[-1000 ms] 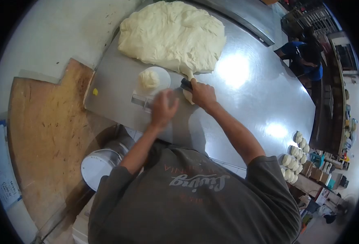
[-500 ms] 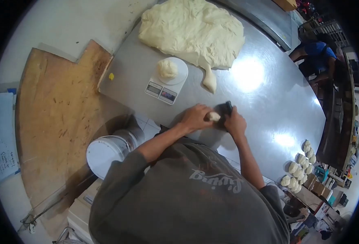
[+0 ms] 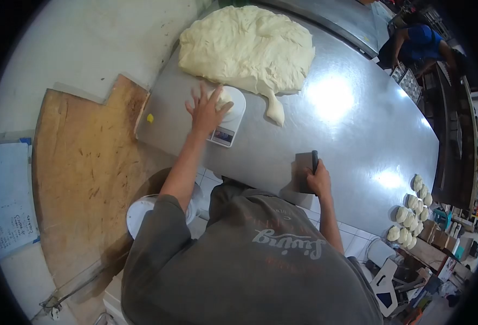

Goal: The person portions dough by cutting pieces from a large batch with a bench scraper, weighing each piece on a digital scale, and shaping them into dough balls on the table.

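My left hand (image 3: 205, 112) reaches over a white kitchen scale (image 3: 239, 111), its fingers spread. The thumb and forefinger lie around a lump of dough (image 3: 224, 98) on the scale's plate, partly hidden by the hand. My right hand (image 3: 319, 180) grips the black handle of a dough scraper (image 3: 305, 162) near the table's front edge, its blade on the left side. A large slab of pale dough (image 3: 247, 51) lies behind the scale. From its front edge a narrow tongue of dough (image 3: 275, 111) sticks out.
Several small dough pieces (image 3: 409, 219) sit in rows at the right end of the metal table (image 3: 358, 146). A white bucket (image 3: 138, 214) stands below at the left, beside a wooden board (image 3: 82, 157). At the far right a person in blue (image 3: 420, 46) handles trays (image 3: 407, 84).
My left hand has moved from beside the scraper, where it held a small piece of dough, up and left to the scale. The scraper now rests lower and nearer the table's front edge.
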`<state>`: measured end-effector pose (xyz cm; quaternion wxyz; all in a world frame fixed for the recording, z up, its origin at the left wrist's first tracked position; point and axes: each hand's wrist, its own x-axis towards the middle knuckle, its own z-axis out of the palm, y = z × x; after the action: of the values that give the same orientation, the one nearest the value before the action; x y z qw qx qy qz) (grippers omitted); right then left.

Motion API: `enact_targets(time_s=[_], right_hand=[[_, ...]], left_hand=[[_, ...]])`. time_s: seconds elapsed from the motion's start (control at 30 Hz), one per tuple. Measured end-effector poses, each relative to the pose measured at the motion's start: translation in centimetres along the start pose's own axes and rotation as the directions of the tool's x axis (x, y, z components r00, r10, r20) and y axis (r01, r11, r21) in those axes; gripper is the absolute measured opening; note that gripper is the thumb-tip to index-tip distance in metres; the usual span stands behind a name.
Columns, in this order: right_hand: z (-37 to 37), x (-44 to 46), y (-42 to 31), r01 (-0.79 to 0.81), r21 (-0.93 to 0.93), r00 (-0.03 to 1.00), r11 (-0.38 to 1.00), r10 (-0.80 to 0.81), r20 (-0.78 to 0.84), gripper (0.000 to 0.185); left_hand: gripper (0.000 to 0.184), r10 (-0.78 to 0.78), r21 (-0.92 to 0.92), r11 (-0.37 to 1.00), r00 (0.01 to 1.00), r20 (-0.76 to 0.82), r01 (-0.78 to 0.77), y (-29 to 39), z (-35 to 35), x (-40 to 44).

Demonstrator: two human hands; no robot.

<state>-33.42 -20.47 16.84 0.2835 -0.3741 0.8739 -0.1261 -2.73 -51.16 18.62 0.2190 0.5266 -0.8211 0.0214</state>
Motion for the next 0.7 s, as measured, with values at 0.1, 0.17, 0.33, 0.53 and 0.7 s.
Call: enact_targets(time_s=[0.1, 0.17, 0.33, 0.53, 0.7], right_hand=[[0.0, 0.0, 0.3, 0.028, 0.043, 0.999, 0.999, -0.026, -0.027, 0.040], [0.6, -0.6, 0.8, 0.044, 0.125, 0.998, 0.991, -0.038, -0.046, 0.038], [2.7, -0.7, 3.2, 0.067, 0.349, 0.998, 0.935, -0.060, -0.030, 0.041], [4.4, 0.9, 5.5, 0.103, 0.483, 0.985, 0.869, -0.155, 0.069, 0.047], [2.8, 2.4, 5.6, 0.139, 0.454, 0.962, 0.880, -0.229, 0.148, 0.049]], left_hand=[[0.081, -0.110, -0.066, 0.992, 0.993, -0.048, 0.106, -0.3, 0.6, -0.9], [0.078, -0.237, -0.490, 0.861, 0.960, -0.152, 0.135, -1.2, 0.0, -2.7], [0.061, -0.563, -0.471, 0.687, 0.815, 0.136, 0.553, -5.3, 4.2, -12.4], [0.057, -0.591, -0.543, 0.579, 0.772, 0.233, 0.608, -3.2, 0.8, -14.9], [0.049, -0.598, -0.655, 0.494, 0.771, 0.222, 0.571, -5.5, 2.5, -14.9]])
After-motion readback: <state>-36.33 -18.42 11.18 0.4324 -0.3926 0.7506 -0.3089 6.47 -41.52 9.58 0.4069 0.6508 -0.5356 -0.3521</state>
